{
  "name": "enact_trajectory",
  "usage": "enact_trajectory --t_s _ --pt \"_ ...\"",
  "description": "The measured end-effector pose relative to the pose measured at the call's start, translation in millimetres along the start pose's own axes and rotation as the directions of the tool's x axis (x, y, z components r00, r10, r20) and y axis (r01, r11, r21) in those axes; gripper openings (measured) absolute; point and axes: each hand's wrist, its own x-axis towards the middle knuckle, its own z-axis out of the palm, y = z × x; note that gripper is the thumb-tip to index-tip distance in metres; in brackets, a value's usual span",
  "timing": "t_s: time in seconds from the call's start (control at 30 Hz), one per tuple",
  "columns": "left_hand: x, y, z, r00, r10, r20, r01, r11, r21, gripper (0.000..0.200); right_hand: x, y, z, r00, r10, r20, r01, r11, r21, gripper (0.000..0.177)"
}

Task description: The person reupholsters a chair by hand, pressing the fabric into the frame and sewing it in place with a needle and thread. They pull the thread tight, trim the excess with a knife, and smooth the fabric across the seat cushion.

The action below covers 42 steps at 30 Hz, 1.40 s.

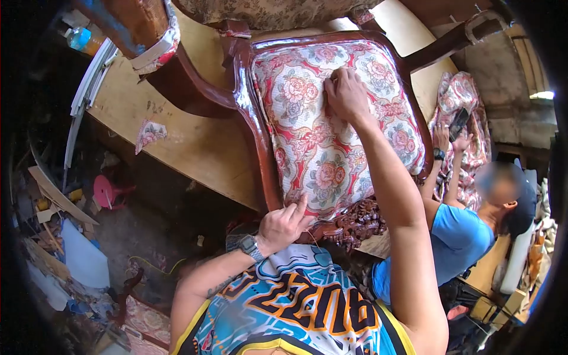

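Note:
A carved dark-wood armchair stands over the plywood table, its seat (pixel 322 142) covered in red and cream floral fabric. My right hand (pixel 348 93) rests on the upper middle of this fabric, fingers bent downward and thumb apart, holding nothing visible. At the seat's front left corner is my left hand (pixel 286 225), with a watch on the wrist. Its index finger stretches onto the fabric edge while the other fingers are partly curled. Below the seat runs a carved front rail (pixel 355 225), partly hidden by my right forearm. The chair's glossy frame (pixel 251 118) borders the fabric.
A fabric scrap (pixel 150 135) lies on the plywood table (pixel 195 151). At right, a co-worker in a blue shirt (pixel 461 234) handles matching floral fabric (pixel 458 97) and a dark object. A pink stool (pixel 106 192) and offcuts are at lower left; a bottle (pixel 83 40) sits upper left.

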Motion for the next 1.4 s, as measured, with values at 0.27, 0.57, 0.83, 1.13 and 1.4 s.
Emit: enact_trajectory --t_s 0.27,0.57,0.83,1.13,1.4 --pt "1.1 -9.5 0.3 0.997 0.071 0.01 -0.071 0.997 0.004 0.061 -12.2 -35.4 -3.5 0.939 -0.105 -0.327 0.089 0.994 -0.065 0.075" --pt "4.9 -17.9 -3.3 0.989 0.116 0.087 -0.117 0.993 0.006 0.052 -34.1 -84.1 36.1 0.963 -0.264 0.043 0.268 0.958 -0.104 0.074" --pt "12.1 -24.9 -7.2 0.983 0.18 0.039 -0.179 0.984 -0.028 0.057 -34.4 -82.8 37.3 0.979 -0.171 0.107 0.172 0.985 -0.001 0.07" --pt "12.3 -27.4 -7.7 0.977 0.186 0.105 -0.182 0.982 -0.045 0.053 -45.5 -98.8 26.9 0.945 -0.28 0.166 0.315 0.918 -0.243 0.058" --pt "11.4 -30.1 -5.8 0.973 0.218 0.082 -0.216 0.976 -0.029 0.058 -54.0 -94.6 1.1 0.786 -0.429 0.445 0.531 0.837 -0.13 0.055"
